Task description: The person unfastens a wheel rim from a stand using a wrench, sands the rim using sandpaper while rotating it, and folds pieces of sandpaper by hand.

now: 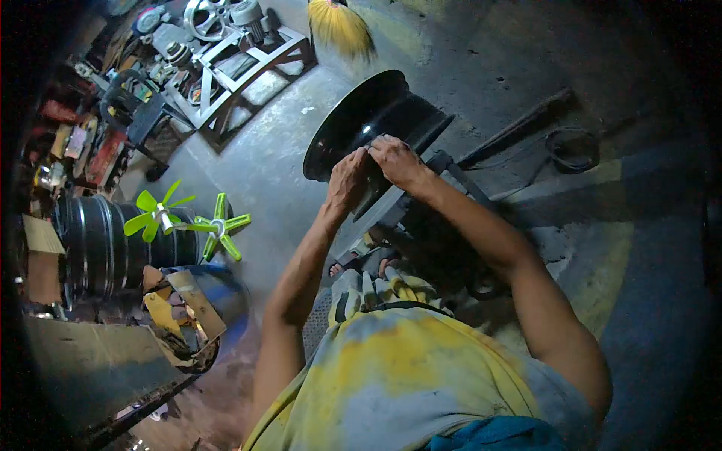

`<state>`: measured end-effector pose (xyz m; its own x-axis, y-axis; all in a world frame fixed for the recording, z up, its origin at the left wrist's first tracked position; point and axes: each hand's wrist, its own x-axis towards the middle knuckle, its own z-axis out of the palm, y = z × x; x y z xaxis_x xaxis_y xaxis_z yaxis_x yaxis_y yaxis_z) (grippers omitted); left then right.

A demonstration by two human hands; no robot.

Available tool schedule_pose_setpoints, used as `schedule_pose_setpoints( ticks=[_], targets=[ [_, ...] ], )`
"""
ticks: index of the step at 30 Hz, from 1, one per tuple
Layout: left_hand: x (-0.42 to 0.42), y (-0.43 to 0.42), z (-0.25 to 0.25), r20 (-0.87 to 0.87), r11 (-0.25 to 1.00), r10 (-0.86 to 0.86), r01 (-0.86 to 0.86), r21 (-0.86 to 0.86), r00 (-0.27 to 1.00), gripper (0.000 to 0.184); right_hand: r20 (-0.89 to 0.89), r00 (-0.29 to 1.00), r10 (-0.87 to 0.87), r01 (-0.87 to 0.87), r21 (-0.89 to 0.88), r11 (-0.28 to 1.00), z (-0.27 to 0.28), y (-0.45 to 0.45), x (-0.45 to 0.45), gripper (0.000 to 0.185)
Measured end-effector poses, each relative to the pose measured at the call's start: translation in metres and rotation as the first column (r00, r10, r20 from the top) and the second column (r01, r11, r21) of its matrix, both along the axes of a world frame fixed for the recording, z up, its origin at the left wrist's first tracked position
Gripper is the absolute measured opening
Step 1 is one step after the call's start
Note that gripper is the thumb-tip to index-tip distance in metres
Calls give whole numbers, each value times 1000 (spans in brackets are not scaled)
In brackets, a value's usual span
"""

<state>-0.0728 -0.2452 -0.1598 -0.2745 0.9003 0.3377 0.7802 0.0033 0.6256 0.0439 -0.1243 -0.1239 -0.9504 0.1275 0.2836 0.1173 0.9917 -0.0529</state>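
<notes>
A glossy black wheel rim (352,105) rests tilted in front of me, against a dark metal stand (444,167). Both my hands meet at its near side. My left hand (348,177) has its fingers pinched together near the rim's lower edge. Beside it, my right hand (396,159) bends its fingers in the same way, with the fingertips almost touching those of the left. Whatever lies between the fingertips is hidden or too small to make out.
Green fan blades (159,213) and a green star-shaped piece (219,225) are at left by stacked black rims (105,244). A box of scraps (199,301) sits nearer. A white metal frame (248,71) with machine parts, a broom (338,30) and a coiled cable (571,150) lie farther out.
</notes>
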Motion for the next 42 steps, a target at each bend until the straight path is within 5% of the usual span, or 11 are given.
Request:
schedule_pose_setpoints(
  ticks=[10,20,23,29,37,42],
  targets=[
    [-22,3,4,-3,999,18,-18,-37,1000,11,2,999,-42,42,-73,996,-2,3,-25,15],
    [5,-16,7,150,998,-44,38,43,988,22,142,984,-112,116,-22,993,-2,-15,3,13],
    [25,-27,7,248,1000,8,-4,-15,969,16,191,982,6,-24,90,996,5,-21,19,13],
    [35,-21,-9,370,1000,5,-1,-10,929,21,225,974,-7,-21,123,992,10,-18,30,14],
    [49,-21,8,454,982,-4,-82,171,891,8,340,940,21,-58,100,993,30,-4,25,14],
    [52,-25,4,379,995,68,-93,47,923,11,318,944,87,-112,62,992,30,-10,29,16]
  ],
)
